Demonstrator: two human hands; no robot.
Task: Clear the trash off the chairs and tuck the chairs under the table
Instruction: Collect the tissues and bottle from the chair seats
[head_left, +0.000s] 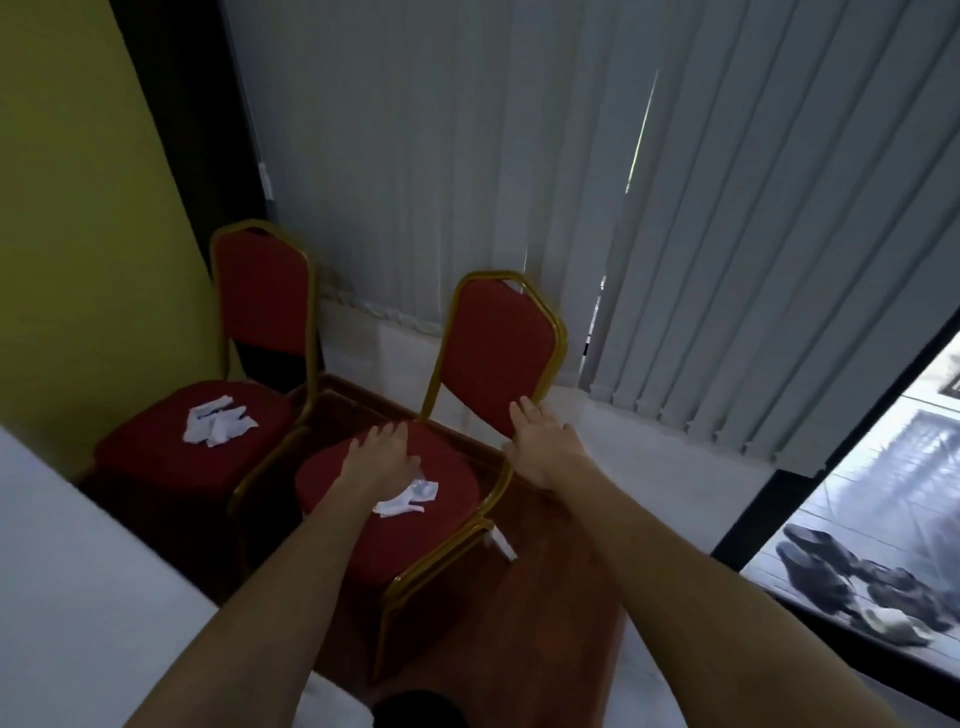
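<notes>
Trash lay just beneath the left hand's spread fingers, apparently for pickup, while right hand's loosely spread fingers steadied the chair.

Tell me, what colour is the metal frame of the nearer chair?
Gold, around red upholstery. The head view shows it best on the nearer chair.

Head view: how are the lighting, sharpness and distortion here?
Head view: dim and soft throughout; the blinds bow from wide-angle distortion, daylight shows through one slat gap, the shoes at lower right are smeared, and both chairs' trash is legible only as white scraps.
</notes>
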